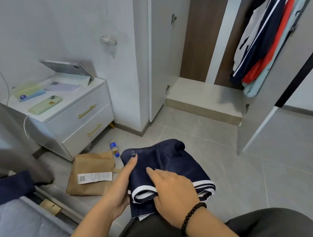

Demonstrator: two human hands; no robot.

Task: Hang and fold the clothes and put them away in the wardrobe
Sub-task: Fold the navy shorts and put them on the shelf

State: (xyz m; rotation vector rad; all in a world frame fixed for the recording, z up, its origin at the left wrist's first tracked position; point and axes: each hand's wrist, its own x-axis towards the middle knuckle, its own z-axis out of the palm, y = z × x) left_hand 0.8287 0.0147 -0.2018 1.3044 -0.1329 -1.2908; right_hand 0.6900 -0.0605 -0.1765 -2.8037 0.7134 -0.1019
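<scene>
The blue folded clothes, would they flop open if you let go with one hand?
Probably. The folded navy garment looks soft and sags between the left hand and right hand. It seems light; its sheen hints it's slippery.

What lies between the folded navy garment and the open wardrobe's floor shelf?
Head view: only bare grey floor tiles between the folded navy garment and the wardrobe's floor shelf.

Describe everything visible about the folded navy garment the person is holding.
The navy garment is a smooth, slightly shiny dark blue fabric with white bands along one edge, folded into a compact bundle several layers thick. It is held in the air above the grey tiled floor, in front of the open wardrobe. The left hand grips its left side, thumb on top. The right hand rests on top, fingers tucked round the banded edge.
</scene>
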